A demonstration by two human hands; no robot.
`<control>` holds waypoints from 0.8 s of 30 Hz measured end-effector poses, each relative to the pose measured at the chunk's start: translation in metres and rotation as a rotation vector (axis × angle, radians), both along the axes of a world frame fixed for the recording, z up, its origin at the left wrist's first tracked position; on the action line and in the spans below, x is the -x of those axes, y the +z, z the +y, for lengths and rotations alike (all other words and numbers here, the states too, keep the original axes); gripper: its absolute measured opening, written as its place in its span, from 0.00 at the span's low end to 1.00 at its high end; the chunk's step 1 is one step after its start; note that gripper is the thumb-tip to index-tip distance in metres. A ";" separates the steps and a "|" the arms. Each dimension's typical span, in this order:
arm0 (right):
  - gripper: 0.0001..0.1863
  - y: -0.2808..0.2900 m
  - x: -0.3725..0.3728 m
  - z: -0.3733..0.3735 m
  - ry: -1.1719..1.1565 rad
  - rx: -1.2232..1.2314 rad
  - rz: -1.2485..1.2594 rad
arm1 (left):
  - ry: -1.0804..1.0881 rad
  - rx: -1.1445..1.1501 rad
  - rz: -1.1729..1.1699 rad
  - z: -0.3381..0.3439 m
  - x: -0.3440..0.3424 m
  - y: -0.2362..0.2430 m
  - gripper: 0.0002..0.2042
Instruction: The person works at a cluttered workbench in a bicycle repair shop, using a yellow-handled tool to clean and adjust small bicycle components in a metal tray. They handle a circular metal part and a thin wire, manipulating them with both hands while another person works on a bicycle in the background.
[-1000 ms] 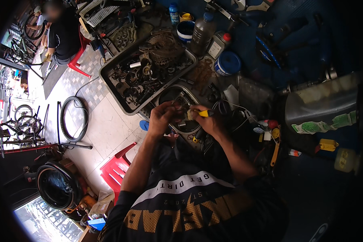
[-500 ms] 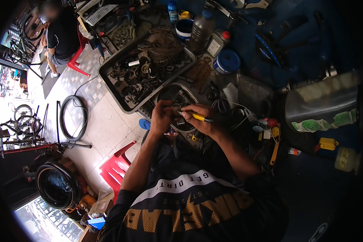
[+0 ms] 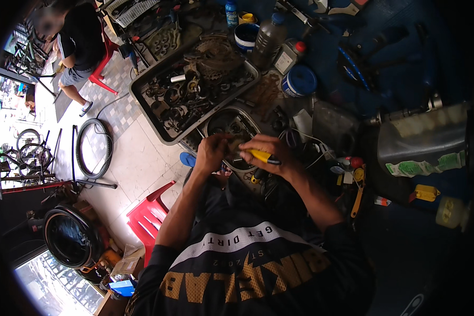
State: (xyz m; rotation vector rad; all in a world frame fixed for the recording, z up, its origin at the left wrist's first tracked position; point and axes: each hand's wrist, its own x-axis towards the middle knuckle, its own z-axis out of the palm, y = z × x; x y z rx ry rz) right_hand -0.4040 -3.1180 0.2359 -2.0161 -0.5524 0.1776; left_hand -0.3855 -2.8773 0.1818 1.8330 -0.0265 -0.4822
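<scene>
In front of my body, my right hand [image 3: 273, 154] grips a tool with a yellow-and-black handle [image 3: 262, 156]; the handle's black end points right. The tool's working end, near the left fingers, is blurred. My left hand [image 3: 210, 156] is closed, fingertips pinched around a small part that the fingers and motion blur hide. Both hands are close together over the near side of a round metal pan [image 3: 254, 122] with small dark parts in it. Beyond it lies a large grey rectangular tray [image 3: 148, 119] heaped with greasy bicycle parts and sprockets [image 3: 216, 55].
A dark bottle [image 3: 268, 42], a grey jug with a red cap [image 3: 289, 57] and a blue tub [image 3: 299, 81] stand past the pan. White cables [image 3: 321, 145] run at right. A red plastic chair [image 3: 147, 216] and a tire [image 3: 95, 149] are on the left; another person [image 3: 81, 39] sits beyond.
My right hand and the yellow-handled tool have shifted slightly right, and the handle tilts more. The view has moved a little. The seated person's foot now shows further forward.
</scene>
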 end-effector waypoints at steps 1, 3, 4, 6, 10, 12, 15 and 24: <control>0.14 0.002 0.001 -0.002 0.103 -0.018 0.006 | -0.013 0.019 -0.023 0.000 0.000 0.001 0.13; 0.14 0.003 -0.004 -0.003 0.016 0.017 -0.022 | -0.015 0.036 -0.017 -0.001 0.000 0.002 0.13; 0.14 0.003 -0.005 -0.004 -0.025 0.032 -0.057 | 0.004 0.069 0.017 -0.001 0.000 0.003 0.13; 0.14 0.003 -0.007 -0.006 -0.092 0.045 -0.056 | 0.035 0.157 0.125 -0.002 0.001 0.005 0.12; 0.14 0.000 -0.008 -0.010 0.114 0.005 -0.044 | -0.031 0.071 0.014 -0.005 0.000 0.005 0.12; 0.14 -0.001 -0.007 -0.012 -0.004 0.049 -0.073 | -0.005 0.219 0.102 -0.005 0.000 0.004 0.12; 0.14 -0.004 -0.006 -0.013 0.015 0.021 -0.077 | -0.022 0.078 -0.016 -0.005 0.000 0.003 0.12; 0.14 -0.027 0.009 -0.011 -0.135 0.164 -0.041 | 0.017 0.280 0.225 -0.004 0.000 0.006 0.12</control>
